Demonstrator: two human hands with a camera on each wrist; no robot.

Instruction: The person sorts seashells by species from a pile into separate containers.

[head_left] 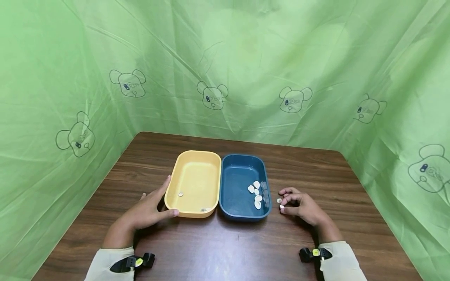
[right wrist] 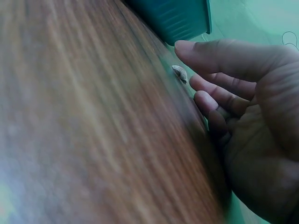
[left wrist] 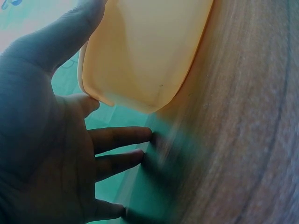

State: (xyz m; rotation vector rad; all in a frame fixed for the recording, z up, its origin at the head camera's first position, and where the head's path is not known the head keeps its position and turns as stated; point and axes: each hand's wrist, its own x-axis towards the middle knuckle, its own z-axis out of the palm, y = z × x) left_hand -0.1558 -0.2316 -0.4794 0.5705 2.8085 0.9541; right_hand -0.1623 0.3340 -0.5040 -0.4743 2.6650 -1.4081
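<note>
My left hand (head_left: 149, 210) rests against the yellow tray (head_left: 195, 214), its thumb at the near left corner and index finger along the left side. In the left wrist view the other fingers are spread, their tips at the tabletop. My right hand (head_left: 304, 207) is low over the wood, right of the blue tray (head_left: 237, 183). Its thumb and index fingertip lie either side of a small pale seashell (head_left: 282, 207). Another shell (head_left: 279, 200) lies just beyond. The right wrist view shows a ridged shell (right wrist: 180, 74) near the fingertips, with a gap between thumb and fingers.
Several white shells (head_left: 258, 198) lie along the blue tray's right side. Inside the yellow tray are a small shell (head_left: 180, 194) and another (head_left: 203, 210) by the near wall. Both trays stand side by side on a brown wooden table (head_left: 225, 249). Green curtains (head_left: 246, 70) surround it.
</note>
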